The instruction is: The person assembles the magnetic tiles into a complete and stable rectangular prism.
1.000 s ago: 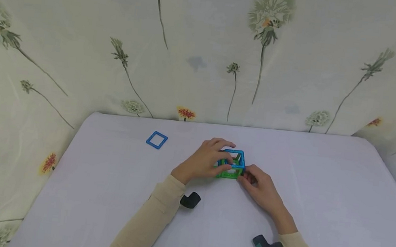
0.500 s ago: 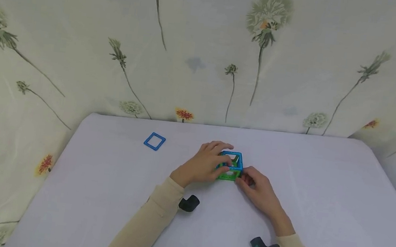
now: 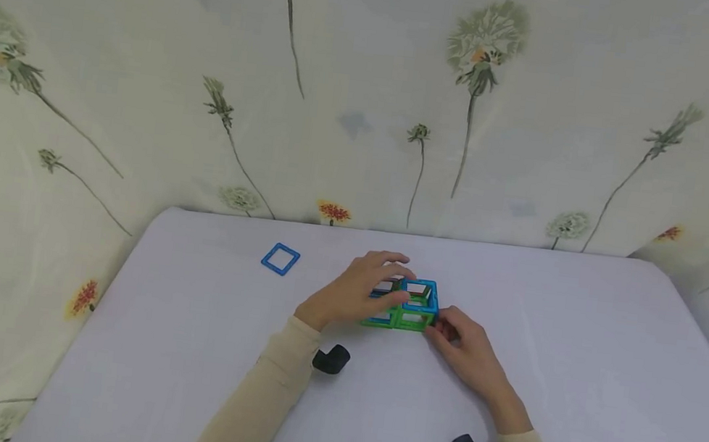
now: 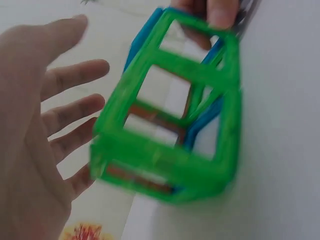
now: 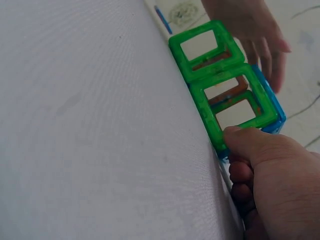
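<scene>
A low box of see-through magnetic tiles (image 3: pixel 396 318) stands on the table in the head view. Two green square frames side by side make its front, a blue square (image 3: pixel 417 308) covers the right half's top, and brownish frames show inside. My right hand (image 3: pixel 467 350) pinches its lower right end; in the right wrist view the thumb (image 5: pixel 240 137) lies on the green frame with the other fingers curled below. My left hand (image 3: pixel 353 290) hovers over the left half and partly hides it. In the left wrist view its fingers (image 4: pixel 75 75) are spread, apart from the tiles.
A loose blue square magnetic tile (image 3: pixel 272 268) lies flat on the white table (image 3: pixel 182 347) at the back left. Behind the far edge hangs a flower-printed cloth (image 3: pixel 372 70). Black wrist devices (image 3: pixel 331 359) sit at both sleeves.
My left hand has drawn back to the left and its fingers have straightened, uncovering the left half of the tile box. The right hand keeps its pinch on the right end.
</scene>
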A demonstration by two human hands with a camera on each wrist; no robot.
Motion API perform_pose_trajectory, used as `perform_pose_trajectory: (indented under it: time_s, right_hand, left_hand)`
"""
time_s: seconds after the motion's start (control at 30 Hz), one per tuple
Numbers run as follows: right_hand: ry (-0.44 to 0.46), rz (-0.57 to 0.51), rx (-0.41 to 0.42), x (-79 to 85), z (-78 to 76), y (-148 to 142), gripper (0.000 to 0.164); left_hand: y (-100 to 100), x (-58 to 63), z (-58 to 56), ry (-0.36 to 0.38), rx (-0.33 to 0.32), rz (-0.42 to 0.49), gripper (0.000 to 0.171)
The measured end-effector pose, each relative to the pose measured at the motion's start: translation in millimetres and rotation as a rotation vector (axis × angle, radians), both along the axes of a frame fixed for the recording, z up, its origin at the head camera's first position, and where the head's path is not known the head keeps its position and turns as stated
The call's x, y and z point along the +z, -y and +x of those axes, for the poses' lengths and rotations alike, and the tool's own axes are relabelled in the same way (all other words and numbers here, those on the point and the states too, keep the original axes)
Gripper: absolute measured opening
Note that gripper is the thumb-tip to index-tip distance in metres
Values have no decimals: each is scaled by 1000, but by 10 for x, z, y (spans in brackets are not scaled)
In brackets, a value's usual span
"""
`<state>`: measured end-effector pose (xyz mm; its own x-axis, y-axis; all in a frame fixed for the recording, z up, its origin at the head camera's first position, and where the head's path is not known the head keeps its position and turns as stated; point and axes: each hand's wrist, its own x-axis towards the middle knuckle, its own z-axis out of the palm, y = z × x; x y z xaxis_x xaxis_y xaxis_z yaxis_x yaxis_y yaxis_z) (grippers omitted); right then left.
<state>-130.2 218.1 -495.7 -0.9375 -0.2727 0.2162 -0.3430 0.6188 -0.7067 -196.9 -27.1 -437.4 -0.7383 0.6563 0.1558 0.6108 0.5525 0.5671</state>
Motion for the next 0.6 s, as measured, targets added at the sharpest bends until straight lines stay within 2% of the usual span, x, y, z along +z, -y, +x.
perform_pose_trajectory:
  time_s: [0.17, 0.3, 0.43, 0.6]
  right_hand:
    - [4, 16, -17, 29, -25, 18, 15]
    - [25, 41, -31, 30, -1, 13, 15]
    - [42, 53, -38, 10, 40, 1, 16]
    - [28, 29, -21, 9, 15, 3, 16]
  left_hand:
    - [311, 31, -162, 18, 162, 80, 40]
    - [552, -7, -226, 33, 286, 84, 35]
    - [785, -75, -240, 63, 344, 88, 33]
    - [1050, -88, -299, 59, 402, 132, 34]
